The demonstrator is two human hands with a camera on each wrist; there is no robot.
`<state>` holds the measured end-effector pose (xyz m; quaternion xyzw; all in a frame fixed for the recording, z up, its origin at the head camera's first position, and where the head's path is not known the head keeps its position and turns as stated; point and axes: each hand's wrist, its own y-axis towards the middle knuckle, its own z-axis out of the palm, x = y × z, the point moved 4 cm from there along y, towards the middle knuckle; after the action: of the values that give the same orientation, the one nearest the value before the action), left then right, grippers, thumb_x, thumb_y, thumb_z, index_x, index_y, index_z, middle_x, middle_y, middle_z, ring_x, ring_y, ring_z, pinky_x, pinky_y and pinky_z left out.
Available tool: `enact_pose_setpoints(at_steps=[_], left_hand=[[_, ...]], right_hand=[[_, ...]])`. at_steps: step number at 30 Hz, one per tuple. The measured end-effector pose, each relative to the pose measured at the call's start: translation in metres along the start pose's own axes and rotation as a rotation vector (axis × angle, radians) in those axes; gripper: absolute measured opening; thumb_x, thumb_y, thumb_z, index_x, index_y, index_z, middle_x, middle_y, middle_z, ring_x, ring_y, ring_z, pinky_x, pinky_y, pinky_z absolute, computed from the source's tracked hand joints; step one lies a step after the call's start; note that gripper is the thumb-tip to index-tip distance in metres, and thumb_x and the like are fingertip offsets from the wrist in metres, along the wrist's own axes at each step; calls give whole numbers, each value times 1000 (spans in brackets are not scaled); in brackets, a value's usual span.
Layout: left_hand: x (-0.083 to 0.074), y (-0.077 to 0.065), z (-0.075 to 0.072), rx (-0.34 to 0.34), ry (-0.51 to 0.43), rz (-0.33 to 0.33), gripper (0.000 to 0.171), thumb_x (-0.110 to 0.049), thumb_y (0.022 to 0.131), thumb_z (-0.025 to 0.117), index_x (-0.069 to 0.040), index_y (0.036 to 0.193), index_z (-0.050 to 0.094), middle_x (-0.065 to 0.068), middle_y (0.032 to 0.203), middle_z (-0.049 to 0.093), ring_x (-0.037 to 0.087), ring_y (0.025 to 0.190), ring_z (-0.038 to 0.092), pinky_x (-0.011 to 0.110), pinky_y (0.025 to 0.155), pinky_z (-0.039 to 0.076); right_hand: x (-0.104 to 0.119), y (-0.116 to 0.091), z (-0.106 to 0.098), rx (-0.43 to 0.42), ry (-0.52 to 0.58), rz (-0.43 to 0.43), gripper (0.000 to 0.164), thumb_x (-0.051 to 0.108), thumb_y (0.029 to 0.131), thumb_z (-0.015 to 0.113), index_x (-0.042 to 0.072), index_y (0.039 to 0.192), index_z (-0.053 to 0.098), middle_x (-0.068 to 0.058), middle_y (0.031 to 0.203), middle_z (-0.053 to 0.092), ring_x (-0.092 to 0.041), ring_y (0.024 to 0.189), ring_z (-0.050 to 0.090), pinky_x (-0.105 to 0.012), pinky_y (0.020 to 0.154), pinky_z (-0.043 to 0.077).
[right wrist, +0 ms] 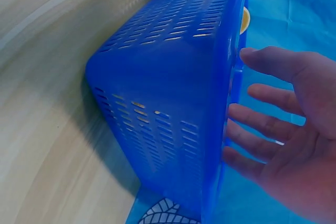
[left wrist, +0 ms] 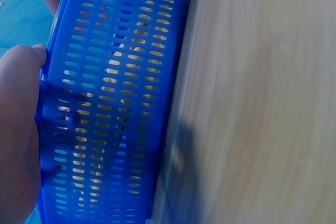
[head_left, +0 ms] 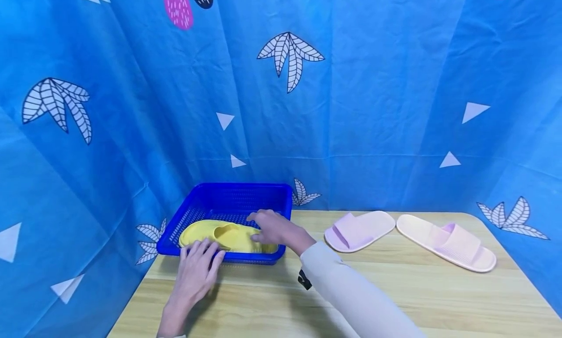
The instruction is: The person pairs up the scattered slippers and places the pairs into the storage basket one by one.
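Note:
A blue perforated basket (head_left: 246, 189) stands at the table's left back. Inside, along its near side, lies a yellow slipper (head_left: 199, 229). My left hand (head_left: 197, 269) rests at the basket's front rim, fingers reaching over it by the slipper; in the left wrist view its thumb (left wrist: 38, 53) is at the rim and the other fingers are hidden. My right hand (head_left: 274, 227) is over the basket's right end, near the slipper's right end. In the right wrist view the right hand's fingers (right wrist: 268, 121) are spread and extended, with nothing held between them.
To the basket's right on the wooden table (head_left: 395, 299) lie a lilac slide slipper (head_left: 366, 228) and a pale pink slide slipper (head_left: 461, 245), their ends close together. A blue patterned curtain (head_left: 373, 109) hangs behind the table and along its sides.

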<state>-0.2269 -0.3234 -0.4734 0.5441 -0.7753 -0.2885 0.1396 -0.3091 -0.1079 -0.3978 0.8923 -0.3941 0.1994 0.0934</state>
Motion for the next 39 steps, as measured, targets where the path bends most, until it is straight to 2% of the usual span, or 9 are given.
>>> enact_pose_setpoints(at_steps=[9,18,24,33,39], left_hand=[[0,-1,-2,25,-10,-30,29,-33,105,54,-10,108,71,17,120,66,38,116,55,58,97,32],[-1,1,-2,21,-5,-23,28,-32,105,54,-10,108,71,18,118,67,38,114,55,58,96,32],[-2,4,-4,5,-37,-25,22,-31,104,56,-13,102,68,12,111,66,34,108,56,58,95,33],[-9,6,-11,0,-71,-34,16,-29,103,57,-17,101,67,8,112,64,32,107,56,59,97,34],[-16,11,-14,-7,-108,-48,16,-29,105,56,-17,103,66,5,113,64,30,107,56,58,98,35]], right_hand=[[0,-14,-1,-72,-21,-64,47,30,101,67,13,144,59,-8,147,57,-27,137,51,-43,111,44],[0,-30,-4,-154,-33,-131,47,26,100,68,10,143,59,-9,144,59,-27,134,54,-42,109,45],[-9,-41,-2,-190,-16,-107,46,33,102,64,13,144,59,-8,147,56,-26,137,51,-44,111,44],[-19,-58,2,-229,25,-76,47,34,103,62,17,147,56,-6,150,52,-26,141,46,-47,111,43],[-22,-68,2,-278,31,-88,47,33,103,62,16,146,56,-6,149,54,-26,139,48,-46,111,43]])
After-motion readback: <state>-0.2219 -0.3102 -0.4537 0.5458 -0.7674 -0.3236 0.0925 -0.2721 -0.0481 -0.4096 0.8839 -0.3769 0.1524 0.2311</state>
